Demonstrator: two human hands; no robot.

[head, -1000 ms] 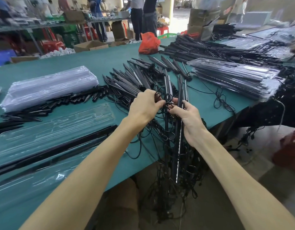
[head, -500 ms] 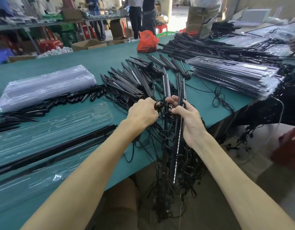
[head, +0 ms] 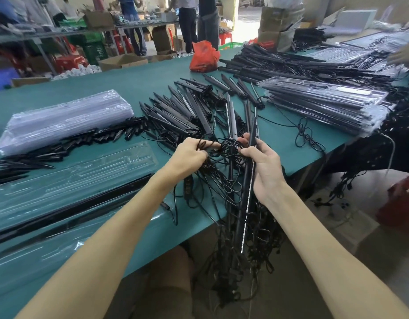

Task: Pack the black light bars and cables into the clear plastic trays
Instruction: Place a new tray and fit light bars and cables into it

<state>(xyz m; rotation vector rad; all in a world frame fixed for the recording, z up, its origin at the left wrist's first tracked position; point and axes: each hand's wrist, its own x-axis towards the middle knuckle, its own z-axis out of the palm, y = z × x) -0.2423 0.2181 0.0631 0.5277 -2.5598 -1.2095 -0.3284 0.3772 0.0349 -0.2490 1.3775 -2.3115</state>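
Observation:
My left hand (head: 189, 155) pinches a loop of black cable (head: 224, 153) at the table's front edge. My right hand (head: 263, 164) grips a long black light bar (head: 246, 203) that hangs over the edge, with its fingertips in the same cable tangle. The two hands are a short way apart. A fan of black light bars (head: 187, 109) lies just beyond them. An open clear plastic tray (head: 88, 171) lies to the left with a black bar (head: 72, 208) along its near side. More cables dangle below the table.
A stack of empty clear trays (head: 63, 120) sits at the left, with small black spikes (head: 83, 141) in front. Filled trays (head: 325, 104) are stacked at the right. A red bag (head: 204, 57) stands at the far edge. People stand behind the green table (head: 134, 81).
My left hand has drawn a little left and back from the right, pulling a cable loop out of the tangle. The right hand keeps its hold on the bar.

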